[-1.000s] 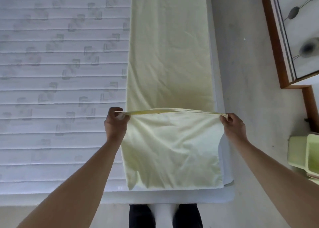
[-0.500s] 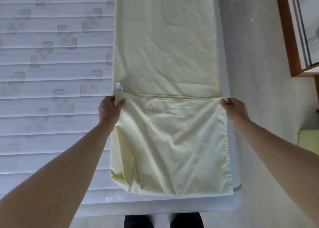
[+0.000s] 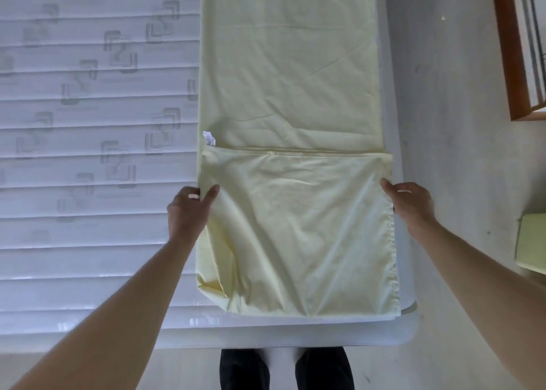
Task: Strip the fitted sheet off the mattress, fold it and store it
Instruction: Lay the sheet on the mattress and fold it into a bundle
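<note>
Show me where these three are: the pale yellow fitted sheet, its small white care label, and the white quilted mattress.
pale yellow fitted sheet (image 3: pixel 295 236), head view, middle of the folded-over near panel.
small white care label (image 3: pixel 209 138), head view, centre of the tag.
white quilted mattress (image 3: pixel 88 153), head view, bare top surface left of the sheet.

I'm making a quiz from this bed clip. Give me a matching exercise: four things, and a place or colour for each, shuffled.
Things:
1. sheet
2. label
3. left hand
4. right hand

Descriptions:
A. at the fold's right edge
B. pale yellow
C. white, by the sheet's left edge
D. at the fold's left edge

Pairs: 1-B, 2-C, 3-D, 4-A
</note>
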